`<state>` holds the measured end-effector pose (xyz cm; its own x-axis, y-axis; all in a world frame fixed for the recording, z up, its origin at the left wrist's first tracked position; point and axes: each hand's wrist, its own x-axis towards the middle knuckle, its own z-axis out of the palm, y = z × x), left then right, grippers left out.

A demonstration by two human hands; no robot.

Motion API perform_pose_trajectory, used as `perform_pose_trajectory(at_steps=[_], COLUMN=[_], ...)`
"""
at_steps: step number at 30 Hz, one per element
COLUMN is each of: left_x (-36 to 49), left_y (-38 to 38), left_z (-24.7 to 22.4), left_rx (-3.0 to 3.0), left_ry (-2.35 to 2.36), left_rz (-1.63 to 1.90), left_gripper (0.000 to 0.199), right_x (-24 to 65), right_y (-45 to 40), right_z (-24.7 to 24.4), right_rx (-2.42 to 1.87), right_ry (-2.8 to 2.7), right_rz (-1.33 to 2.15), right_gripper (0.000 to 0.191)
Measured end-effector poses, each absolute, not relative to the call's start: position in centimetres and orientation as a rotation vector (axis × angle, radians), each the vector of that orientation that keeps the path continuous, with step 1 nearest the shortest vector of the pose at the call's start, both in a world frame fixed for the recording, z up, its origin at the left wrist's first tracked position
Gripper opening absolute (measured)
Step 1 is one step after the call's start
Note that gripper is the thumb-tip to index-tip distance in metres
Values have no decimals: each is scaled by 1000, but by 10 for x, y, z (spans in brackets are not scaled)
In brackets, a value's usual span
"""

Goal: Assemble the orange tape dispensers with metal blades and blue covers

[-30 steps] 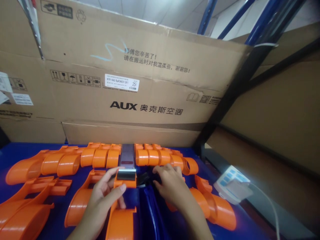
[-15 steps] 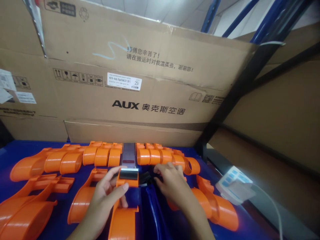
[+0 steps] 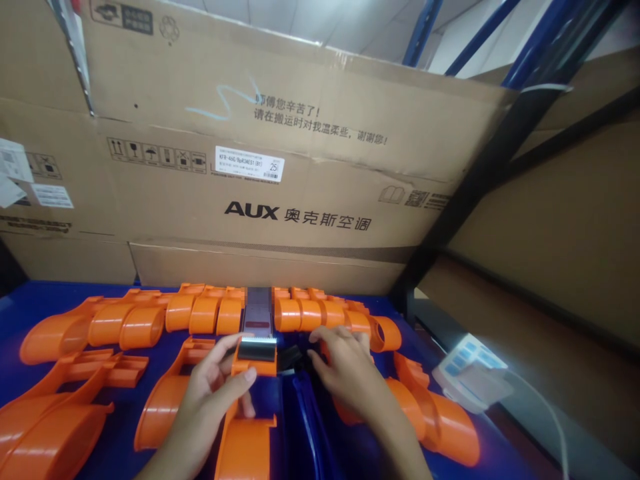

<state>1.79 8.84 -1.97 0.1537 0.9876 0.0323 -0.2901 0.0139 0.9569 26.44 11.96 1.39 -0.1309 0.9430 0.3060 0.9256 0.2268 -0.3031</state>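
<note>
My left hand (image 3: 220, 387) is wrapped round an orange tape dispenser (image 3: 247, 447), its thumb on the front of the head. Across the top of that dispenser lie a black roller or strip (image 3: 257, 351) and a serrated metal edge. To the right, my right hand (image 3: 340, 363) hovers with curled fingers beside small black pieces (image 3: 290, 358); the fingers look apart, with nothing between them. A dark, partly blurred device (image 3: 258, 310) stands just behind the held dispenser.
Orange dispensers (image 3: 143, 327) line the back and both sides of the blue surface (image 3: 15, 300). Behind stands a large cardboard sheet (image 3: 175, 220). A dark rack post (image 3: 450, 207) and a white box with a cable (image 3: 470, 370) are at right. Dark blue plastic (image 3: 307, 420) lies in the middle.
Both hands stay almost where they were. The right hand's fingers have shifted very slightly.
</note>
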Motion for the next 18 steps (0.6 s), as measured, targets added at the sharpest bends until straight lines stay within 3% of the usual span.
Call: perform_pose_trajectory(at_steps=[10, 18], left_x=[19, 22], left_y=[90, 86], left_z=[-20, -19], left_rx=[1012, 1013], left_ry=[893, 890], left_rz=[1227, 1248], left_gripper=[64, 58], right_x=[240, 224], right_y=[107, 107], right_z=[18, 16], right_rx=[-1093, -957], right_ry=[-1711, -1467], right_rz=[777, 790], right_gripper=[17, 9])
